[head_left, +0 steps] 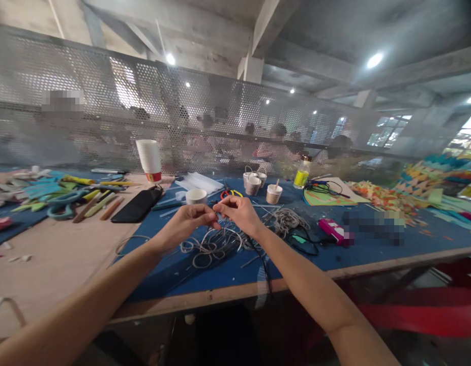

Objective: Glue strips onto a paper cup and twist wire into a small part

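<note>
My left hand (185, 224) and my right hand (239, 212) are raised close together over the blue table mat (174, 277), fingertips pinched. What they hold between the fingertips is too small to make out. Beneath and just beyond them lies a tangle of grey cord (212, 249), with a second bundle of cord (291, 221) to the right. A white paper cup (196, 196) stands just behind my left hand. Red and yellow handles (232, 193) show behind my right hand.
Left: a black phone (137, 206), scissors (65, 203), and stacked paper cups (149, 158). Behind: small cups (253, 184), a cup with a stick (274, 193), and a bottle (302, 173). Right: a magenta box (335, 231) and paper pieces (388, 198). A perforated screen (212, 109) stands beyond the table.
</note>
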A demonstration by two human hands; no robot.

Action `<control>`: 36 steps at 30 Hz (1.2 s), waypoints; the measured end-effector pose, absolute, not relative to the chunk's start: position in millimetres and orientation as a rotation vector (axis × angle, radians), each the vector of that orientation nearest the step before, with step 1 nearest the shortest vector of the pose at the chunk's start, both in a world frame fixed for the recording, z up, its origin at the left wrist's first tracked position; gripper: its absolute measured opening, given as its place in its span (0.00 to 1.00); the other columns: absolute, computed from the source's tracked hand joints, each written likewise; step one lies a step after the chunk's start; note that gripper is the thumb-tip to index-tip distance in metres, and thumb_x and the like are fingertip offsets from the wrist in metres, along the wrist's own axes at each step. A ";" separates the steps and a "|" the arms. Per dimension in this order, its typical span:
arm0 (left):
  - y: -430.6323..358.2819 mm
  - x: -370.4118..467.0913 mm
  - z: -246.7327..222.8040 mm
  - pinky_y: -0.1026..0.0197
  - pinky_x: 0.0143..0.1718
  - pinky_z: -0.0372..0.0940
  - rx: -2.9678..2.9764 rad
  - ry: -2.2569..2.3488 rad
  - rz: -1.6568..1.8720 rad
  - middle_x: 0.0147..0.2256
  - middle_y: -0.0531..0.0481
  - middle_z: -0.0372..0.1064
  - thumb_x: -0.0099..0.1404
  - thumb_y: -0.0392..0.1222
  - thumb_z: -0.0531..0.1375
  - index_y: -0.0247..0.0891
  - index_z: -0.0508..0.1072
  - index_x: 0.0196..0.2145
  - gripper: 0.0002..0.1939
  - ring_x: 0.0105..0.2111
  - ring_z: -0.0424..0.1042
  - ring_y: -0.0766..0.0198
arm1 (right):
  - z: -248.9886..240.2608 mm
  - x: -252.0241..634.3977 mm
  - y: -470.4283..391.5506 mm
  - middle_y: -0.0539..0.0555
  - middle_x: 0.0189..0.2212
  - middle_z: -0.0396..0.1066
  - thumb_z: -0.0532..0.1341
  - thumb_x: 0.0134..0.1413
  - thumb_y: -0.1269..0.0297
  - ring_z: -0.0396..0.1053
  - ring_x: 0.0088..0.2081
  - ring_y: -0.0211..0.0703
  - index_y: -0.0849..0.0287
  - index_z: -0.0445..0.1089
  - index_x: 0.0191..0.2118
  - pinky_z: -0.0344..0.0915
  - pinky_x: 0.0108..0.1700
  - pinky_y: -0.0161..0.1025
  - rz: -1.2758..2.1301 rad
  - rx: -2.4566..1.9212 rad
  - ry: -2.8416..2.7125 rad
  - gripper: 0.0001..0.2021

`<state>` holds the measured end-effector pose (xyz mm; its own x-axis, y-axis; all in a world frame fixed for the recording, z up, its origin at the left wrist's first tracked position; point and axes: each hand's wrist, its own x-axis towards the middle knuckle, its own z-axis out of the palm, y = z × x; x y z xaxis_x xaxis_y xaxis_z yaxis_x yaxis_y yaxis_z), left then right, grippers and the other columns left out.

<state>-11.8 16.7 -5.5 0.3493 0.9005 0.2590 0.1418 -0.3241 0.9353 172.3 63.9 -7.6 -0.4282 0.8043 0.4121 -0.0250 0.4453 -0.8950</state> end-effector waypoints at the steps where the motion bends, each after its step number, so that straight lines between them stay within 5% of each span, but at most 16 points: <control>1: 17.2 -11.5 -6.1 0.58 0.44 0.65 1.697 0.941 1.064 0.32 0.46 0.79 0.63 0.48 0.62 0.36 0.75 0.34 0.11 0.36 0.76 0.60 | -7.6 172.3 64.2 0.48 0.21 0.67 0.68 0.46 0.49 0.62 0.23 0.32 0.62 0.74 0.32 0.59 0.26 0.31 1.107 -0.677 -1.757 0.18; 5: 19.3 -10.7 -9.0 0.59 0.41 0.66 1.650 1.001 1.152 0.30 0.48 0.79 0.59 0.45 0.66 0.36 0.73 0.32 0.10 0.33 0.76 0.60 | -7.1 171.6 64.0 0.48 0.21 0.67 0.68 0.46 0.48 0.62 0.23 0.32 0.62 0.73 0.31 0.58 0.25 0.31 1.096 -0.694 -1.757 0.18; 13: 13.2 -7.8 -3.4 0.59 0.42 0.65 1.709 0.920 1.063 0.32 0.44 0.79 0.66 0.48 0.59 0.36 0.73 0.32 0.12 0.34 0.76 0.61 | -7.0 171.6 63.0 0.48 0.21 0.67 0.68 0.47 0.50 0.62 0.23 0.32 0.62 0.74 0.32 0.59 0.26 0.31 1.080 -0.672 -1.756 0.17; 19: 14.5 -5.5 -6.3 0.59 0.39 0.66 1.642 1.076 1.174 0.30 0.46 0.80 0.58 0.45 0.67 0.37 0.71 0.30 0.11 0.33 0.77 0.59 | -4.8 171.2 59.5 0.48 0.21 0.67 0.68 0.48 0.51 0.63 0.23 0.33 0.61 0.74 0.30 0.60 0.28 0.31 1.026 -0.683 -1.783 0.16; 36: 12.4 -6.5 -4.1 0.60 0.42 0.66 1.662 0.954 1.101 0.32 0.45 0.80 0.63 0.47 0.63 0.36 0.73 0.30 0.10 0.35 0.77 0.61 | -3.3 171.4 58.1 0.48 0.21 0.67 0.67 0.48 0.50 0.63 0.24 0.33 0.62 0.74 0.32 0.60 0.27 0.31 1.067 -0.687 -1.800 0.17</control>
<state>-6.5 12.4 -4.1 0.3065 0.9181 0.2514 0.1187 -0.2989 0.9469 171.4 58.1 -3.3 -0.4352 0.7968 0.4192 0.0147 0.4719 -0.8815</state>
